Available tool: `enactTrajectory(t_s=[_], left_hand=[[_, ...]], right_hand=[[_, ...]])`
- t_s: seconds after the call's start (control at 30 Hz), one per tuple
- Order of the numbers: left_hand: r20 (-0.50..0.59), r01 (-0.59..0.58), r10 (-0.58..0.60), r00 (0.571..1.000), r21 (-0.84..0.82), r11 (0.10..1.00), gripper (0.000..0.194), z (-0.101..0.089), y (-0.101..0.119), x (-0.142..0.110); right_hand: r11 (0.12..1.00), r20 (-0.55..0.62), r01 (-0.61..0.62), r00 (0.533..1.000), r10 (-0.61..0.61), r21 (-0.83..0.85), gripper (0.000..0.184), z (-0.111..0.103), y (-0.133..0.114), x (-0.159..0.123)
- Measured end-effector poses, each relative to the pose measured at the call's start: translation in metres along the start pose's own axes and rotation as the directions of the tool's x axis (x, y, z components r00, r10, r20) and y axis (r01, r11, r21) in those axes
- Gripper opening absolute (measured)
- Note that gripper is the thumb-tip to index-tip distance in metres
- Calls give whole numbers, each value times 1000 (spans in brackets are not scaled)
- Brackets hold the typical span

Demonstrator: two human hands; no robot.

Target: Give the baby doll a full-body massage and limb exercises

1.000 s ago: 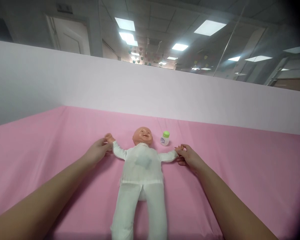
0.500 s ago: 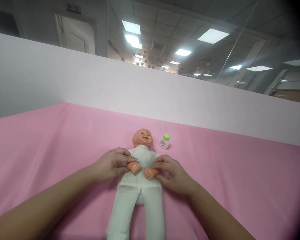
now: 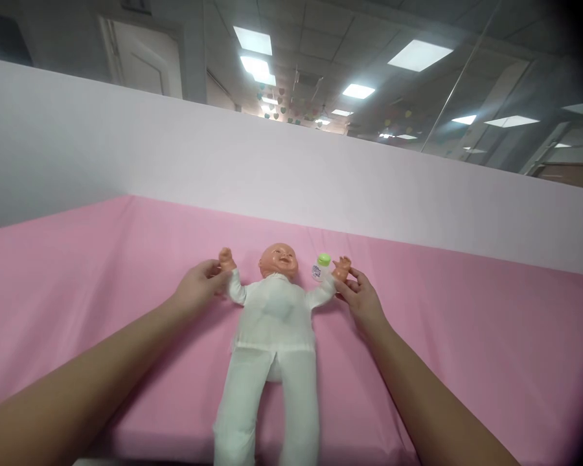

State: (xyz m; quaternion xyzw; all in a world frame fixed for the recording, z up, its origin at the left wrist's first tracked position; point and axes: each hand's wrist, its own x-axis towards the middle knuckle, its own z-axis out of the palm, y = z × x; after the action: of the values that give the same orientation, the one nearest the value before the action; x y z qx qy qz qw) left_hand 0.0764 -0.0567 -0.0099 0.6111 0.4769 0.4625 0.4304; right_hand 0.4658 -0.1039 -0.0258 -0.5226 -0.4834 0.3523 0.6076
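A baby doll [image 3: 278, 314] with a cloth body in white lies on its back, head away from me. Both its arms are raised out to the sides, level with its head. My left hand [image 3: 203, 285] is closed around the doll's arm at the wrist, on the left side of its head. On the other side, my right hand [image 3: 362, 296] grips the other wrist between thumb and fingers. A small bottle [image 3: 321, 267] with a green cap stands between the doll's head and its raised right-side arm, partly covered by that arm.
Pink sheeting [image 3: 466, 336] covers the surface under the doll, with a few creases. A low white wall [image 3: 272, 168] runs along the back, with glass above it. The surface's front edge shows near the bottom.
Both my hands have moved the doll's arms from across its belly up and outward to beside its head. The view has shifted slightly; the bottle stays beside the head.
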Motion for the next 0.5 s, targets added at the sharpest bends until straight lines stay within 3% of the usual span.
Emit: enactTrajectory(t_s=[0.13, 0.23, 0.33, 0.4, 0.5], left_hand=[[-6, 196, -197, 980, -78, 977, 46, -14, -10, 12], [28, 210, -209, 978, -60, 976, 48, -16, -10, 12], [113, 79, -72, 991, -63, 995, 45, -11, -2, 5], [185, -32, 37, 982, -28, 999, 44, -4, 7, -4], [342, -172, 138, 929, 71, 982, 40, 7, 18, -16]], right_hand=[[966, 72, -257, 964, 257, -10, 67, -21, 8, 7], [955, 121, -273, 950, 286, -116, 69, -25, 7, 6], [981, 99, -118, 986, 134, -153, 74, -19, -2, 1], [989, 136, 40, 990, -21, -140, 68, -11, -11, -8], [932, 327, 310, 915, -238, -188, 40, 4, -29, -30]])
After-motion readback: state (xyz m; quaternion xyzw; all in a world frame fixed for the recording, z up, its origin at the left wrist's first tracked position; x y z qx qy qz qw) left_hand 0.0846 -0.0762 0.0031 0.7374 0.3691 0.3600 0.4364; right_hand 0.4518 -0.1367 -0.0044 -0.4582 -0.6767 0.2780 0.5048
